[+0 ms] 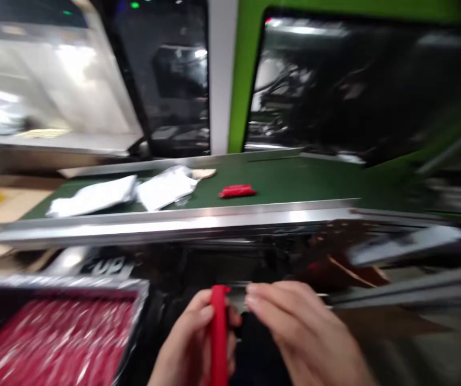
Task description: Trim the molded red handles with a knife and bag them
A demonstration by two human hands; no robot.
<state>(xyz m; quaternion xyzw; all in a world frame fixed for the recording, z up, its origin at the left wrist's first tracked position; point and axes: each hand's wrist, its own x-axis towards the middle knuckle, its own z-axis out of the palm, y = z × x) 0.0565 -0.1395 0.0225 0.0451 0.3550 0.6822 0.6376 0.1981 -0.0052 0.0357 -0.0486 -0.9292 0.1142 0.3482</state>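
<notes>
My left hand (196, 338) is closed around a long, narrow red plastic part (219, 332), held upright with its top end showing. A tiny red bit juts from that end, on the right side. Just to the right, my right hand (298, 327) has its fingers curled and pressed together, tips close to the part but apart from it. Its thumb is hidden, and whatever it may hold cannot be made out. Another red part (237, 191) lies on the green conveyor belt (294, 179) in front of me.
White plastic bags (168, 187) lie on the belt's left side, behind a metal rail (198, 217). At lower left stands a lined box (144, 300) with rows of wrapped red parts (65, 338). A green-framed machine (238, 75) rises behind. Brown cardboard (343, 268) sits at right.
</notes>
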